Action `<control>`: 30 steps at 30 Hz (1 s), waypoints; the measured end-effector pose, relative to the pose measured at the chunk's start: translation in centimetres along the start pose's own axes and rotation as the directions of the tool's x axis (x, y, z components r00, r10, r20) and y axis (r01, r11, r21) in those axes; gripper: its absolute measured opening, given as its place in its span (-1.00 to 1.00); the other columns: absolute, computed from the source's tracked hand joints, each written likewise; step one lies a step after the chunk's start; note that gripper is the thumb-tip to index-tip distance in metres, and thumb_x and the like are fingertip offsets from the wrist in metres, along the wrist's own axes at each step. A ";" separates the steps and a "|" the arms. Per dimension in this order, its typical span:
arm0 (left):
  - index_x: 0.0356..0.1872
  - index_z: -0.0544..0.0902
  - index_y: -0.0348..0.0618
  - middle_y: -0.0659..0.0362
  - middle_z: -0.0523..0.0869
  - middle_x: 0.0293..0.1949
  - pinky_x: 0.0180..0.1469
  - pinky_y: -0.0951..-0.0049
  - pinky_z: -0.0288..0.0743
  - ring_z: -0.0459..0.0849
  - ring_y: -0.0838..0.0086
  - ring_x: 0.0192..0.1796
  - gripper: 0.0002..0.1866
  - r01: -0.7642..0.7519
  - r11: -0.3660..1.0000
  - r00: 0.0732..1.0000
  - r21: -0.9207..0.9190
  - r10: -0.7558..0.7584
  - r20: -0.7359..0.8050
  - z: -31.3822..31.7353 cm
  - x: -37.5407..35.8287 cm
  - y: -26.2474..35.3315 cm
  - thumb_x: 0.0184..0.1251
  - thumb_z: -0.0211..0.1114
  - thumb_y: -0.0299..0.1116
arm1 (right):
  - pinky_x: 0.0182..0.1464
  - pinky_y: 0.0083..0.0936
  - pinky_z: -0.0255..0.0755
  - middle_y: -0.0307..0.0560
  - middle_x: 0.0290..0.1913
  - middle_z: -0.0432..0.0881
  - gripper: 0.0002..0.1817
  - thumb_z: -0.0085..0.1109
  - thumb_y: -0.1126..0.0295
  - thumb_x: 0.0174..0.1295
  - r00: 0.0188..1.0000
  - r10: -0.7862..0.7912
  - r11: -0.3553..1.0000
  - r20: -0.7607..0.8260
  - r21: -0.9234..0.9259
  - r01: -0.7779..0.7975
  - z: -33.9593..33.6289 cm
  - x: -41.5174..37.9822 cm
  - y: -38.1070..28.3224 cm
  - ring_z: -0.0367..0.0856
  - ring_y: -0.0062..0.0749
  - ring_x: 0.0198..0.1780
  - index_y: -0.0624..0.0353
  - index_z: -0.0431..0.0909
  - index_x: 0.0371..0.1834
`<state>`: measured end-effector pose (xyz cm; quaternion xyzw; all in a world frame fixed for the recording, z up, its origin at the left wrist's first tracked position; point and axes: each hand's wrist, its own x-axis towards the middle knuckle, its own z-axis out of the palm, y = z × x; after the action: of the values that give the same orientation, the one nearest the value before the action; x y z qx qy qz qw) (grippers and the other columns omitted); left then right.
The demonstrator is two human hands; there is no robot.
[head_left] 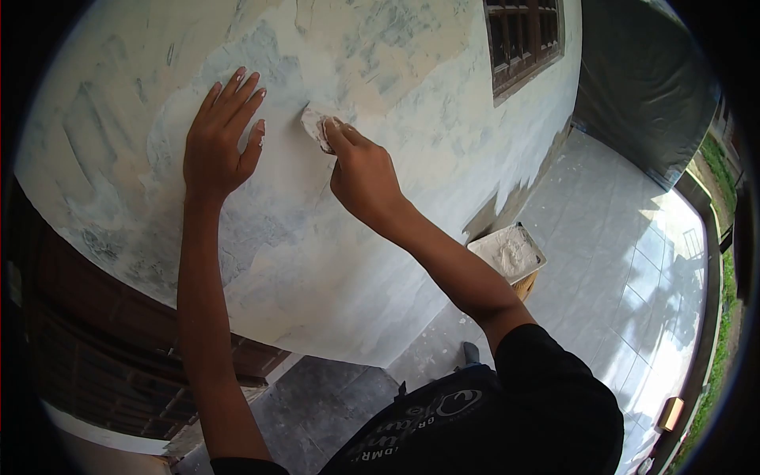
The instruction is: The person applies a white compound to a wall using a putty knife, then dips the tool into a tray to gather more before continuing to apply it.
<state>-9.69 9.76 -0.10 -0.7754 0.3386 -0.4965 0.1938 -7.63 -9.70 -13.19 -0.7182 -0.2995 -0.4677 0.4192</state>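
My left hand lies flat on the patchy white wall, fingers stretched out, with white specks on the fingertips. To its right, my right hand is closed around a putty scraper smeared with white putty. The scraper's blade is against the wall, and my fingers hide most of its handle. Uneven pale putty covers the wall around both hands, with bluish-grey patches showing through.
A tray of white putty rests on a wooden support beside the wall's foot. A barred window is at upper right, a dark sheet beyond it. Brown woodwork stands at lower left. Grey tiles cover the floor.
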 end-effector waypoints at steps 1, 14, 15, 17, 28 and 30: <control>0.12 0.69 -0.22 0.06 0.62 0.30 0.50 0.09 0.22 0.45 0.21 0.45 -0.63 -0.002 1.000 1.000 0.001 0.002 0.001 0.0 0.0 0.0 0.36 0.14 -0.35 | -0.05 -0.12 0.60 0.42 0.01 0.62 -0.48 0.02 0.79 -0.02 0.997 0.048 0.988 0.064 0.144 -0.057 -0.4 -1.6 -1.0 0.67 0.21 -0.07 0.48 0.47 0.12; 0.11 0.69 -0.22 0.07 0.61 0.31 0.51 0.10 0.22 0.45 0.21 0.45 -0.63 0.001 1.000 1.000 0.008 -0.001 0.008 0.2 -0.2 0.0 0.35 0.14 -0.35 | -0.23 -0.12 0.58 0.40 -0.27 0.67 -0.56 -0.05 0.75 0.09 0.941 0.248 0.952 -0.231 -0.119 -0.280 -1.0 4.3 7.8 0.68 0.23 -0.27 0.51 0.51 0.10; 0.10 0.70 -0.23 0.07 0.61 0.31 0.51 0.10 0.21 0.45 0.21 0.46 -0.63 0.009 1.000 1.000 0.001 -0.009 0.008 0.2 -0.1 0.0 0.35 0.14 -0.35 | -0.15 -0.09 0.61 0.50 0.03 0.60 -0.46 0.01 0.75 -0.01 0.951 0.289 0.943 -0.105 -0.140 -0.302 -0.2 3.6 6.7 0.68 0.27 -0.13 0.56 0.40 0.17; 0.11 0.69 -0.23 0.08 0.61 0.31 0.51 0.10 0.21 0.45 0.22 0.46 -0.63 0.010 1.000 1.000 0.001 -0.010 0.008 0.1 0.0 0.1 0.35 0.14 -0.35 | 0.00 -0.13 0.65 0.56 0.17 0.51 -0.41 0.03 0.75 -0.01 0.980 0.182 0.969 -0.077 -0.155 -0.192 1.7 0.7 3.6 0.59 0.33 0.16 0.61 0.32 0.21; 0.11 0.70 -0.22 0.09 0.60 0.32 0.51 0.11 0.21 0.44 0.24 0.46 -0.63 0.004 1.000 1.000 0.011 -0.004 0.013 0.2 -0.2 -0.2 0.34 0.14 -0.35 | -0.28 -0.36 0.49 0.28 -0.41 0.65 -0.65 0.04 0.66 0.21 0.917 0.319 0.948 -0.240 0.075 -0.310 -5.1 2.3 7.2 0.66 0.01 -0.43 0.39 0.61 0.06; 0.11 0.70 -0.21 0.10 0.60 0.32 0.51 0.11 0.21 0.45 0.24 0.46 -0.63 -0.001 1.000 1.000 0.020 0.000 0.026 0.1 -0.1 0.0 0.34 0.15 -0.35 | -0.20 -0.26 0.55 0.34 -0.29 0.68 -0.64 0.02 0.67 0.21 0.908 0.275 0.956 -0.317 -0.007 -0.292 -4.7 4.4 9.8 0.71 0.15 -0.28 0.39 0.61 0.08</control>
<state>-9.60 9.82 -0.17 -0.7796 0.3313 -0.4898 0.2062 0.20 -18.27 -11.28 -0.6820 -0.1092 -0.5176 0.5050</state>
